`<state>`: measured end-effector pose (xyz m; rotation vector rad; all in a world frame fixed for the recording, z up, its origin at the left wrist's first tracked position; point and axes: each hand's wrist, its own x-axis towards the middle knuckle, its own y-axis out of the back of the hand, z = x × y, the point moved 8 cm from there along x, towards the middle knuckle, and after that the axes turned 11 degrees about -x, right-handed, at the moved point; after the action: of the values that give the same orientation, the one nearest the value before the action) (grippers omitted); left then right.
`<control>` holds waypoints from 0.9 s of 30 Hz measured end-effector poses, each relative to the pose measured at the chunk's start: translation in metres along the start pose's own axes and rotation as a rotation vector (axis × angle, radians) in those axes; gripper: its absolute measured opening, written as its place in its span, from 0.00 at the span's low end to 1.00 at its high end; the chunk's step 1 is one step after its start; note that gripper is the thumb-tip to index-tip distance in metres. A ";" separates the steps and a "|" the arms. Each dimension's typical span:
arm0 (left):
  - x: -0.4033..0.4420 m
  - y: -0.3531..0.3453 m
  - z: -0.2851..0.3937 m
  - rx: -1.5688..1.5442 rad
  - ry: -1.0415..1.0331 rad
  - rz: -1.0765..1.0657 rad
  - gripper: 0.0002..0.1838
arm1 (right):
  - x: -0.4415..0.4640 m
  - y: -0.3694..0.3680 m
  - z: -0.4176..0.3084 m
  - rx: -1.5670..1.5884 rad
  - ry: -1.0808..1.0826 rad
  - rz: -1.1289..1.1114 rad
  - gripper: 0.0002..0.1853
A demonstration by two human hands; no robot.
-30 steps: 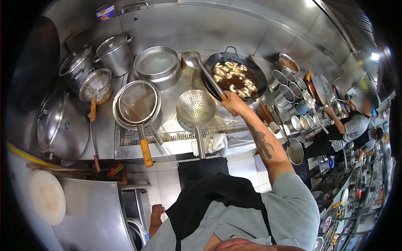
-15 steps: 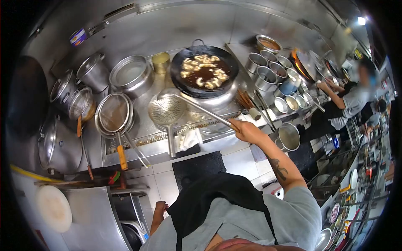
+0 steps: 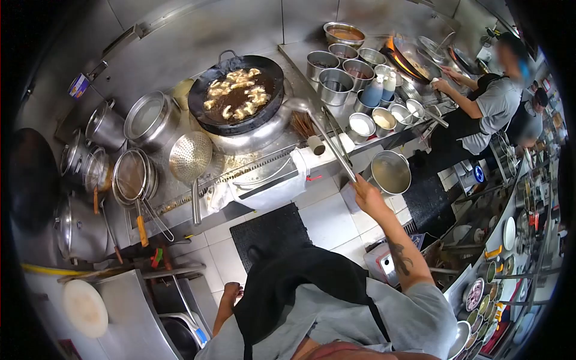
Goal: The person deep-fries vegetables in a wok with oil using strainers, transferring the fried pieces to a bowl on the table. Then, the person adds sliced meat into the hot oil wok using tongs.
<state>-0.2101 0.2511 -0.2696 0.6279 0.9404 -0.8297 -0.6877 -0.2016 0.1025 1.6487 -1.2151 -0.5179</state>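
Note:
A long-handled metal ladle (image 3: 333,143) is in my right hand (image 3: 368,197), fingers closed round the end of its handle. Its bowl hangs right of the black wok (image 3: 198,117), over the front of the stove. In the wok, pale pieces of food (image 3: 239,90) lie in dark oil. A perforated skimmer (image 3: 191,157) rests on the stove to the left of the ladle, its handle toward me. Low by my side is my left hand (image 3: 231,292), small in view, with its fingers curled and nothing visible in them.
Steel pots (image 3: 144,117) and strainers (image 3: 130,174) stand at the left. Steel containers (image 3: 335,86) and squeeze bottles (image 3: 373,90) crowd the right counter. A pot of liquid (image 3: 390,172) is below its edge. A co-worker (image 3: 486,99) stands at another wok, right.
My right hand has swung the ladle away from above the skimmer to the right of the wok. The camera view has turned rightward. My left hand stays low at my side.

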 end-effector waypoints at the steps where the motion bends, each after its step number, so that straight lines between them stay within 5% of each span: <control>1: -0.006 -0.002 0.004 0.003 -0.012 0.004 0.08 | 0.010 -0.017 0.012 0.016 -0.046 0.020 0.27; 11: -0.043 0.040 -0.020 -0.073 0.029 0.136 0.08 | 0.099 -0.136 0.049 -0.129 -0.346 -0.050 0.30; 15: -0.040 0.057 -0.069 -0.122 0.112 0.163 0.07 | 0.104 -0.172 0.064 -0.250 -0.296 -0.120 0.39; 18: -0.032 0.067 -0.103 -0.154 0.126 0.186 0.07 | 0.110 -0.153 0.040 -0.360 -0.222 -0.144 0.34; 21: -0.027 0.084 -0.109 -0.134 0.103 0.202 0.06 | 0.133 -0.097 -0.054 -0.196 -0.110 0.046 0.27; 23: -0.021 0.097 -0.100 -0.128 0.086 0.182 0.07 | 0.157 -0.086 -0.124 -0.158 0.200 0.332 0.23; 25: -0.016 0.111 -0.088 -0.119 0.066 0.160 0.07 | 0.185 -0.132 -0.177 0.335 0.044 0.033 0.22; 27: -0.010 0.126 -0.075 -0.098 0.046 0.137 0.07 | 0.190 -0.183 -0.276 0.509 0.317 -0.129 0.22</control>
<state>-0.1414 0.3806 -0.2813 0.6215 0.9629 -0.6455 -0.3080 -0.2427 0.0972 2.1518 -1.0578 -0.0086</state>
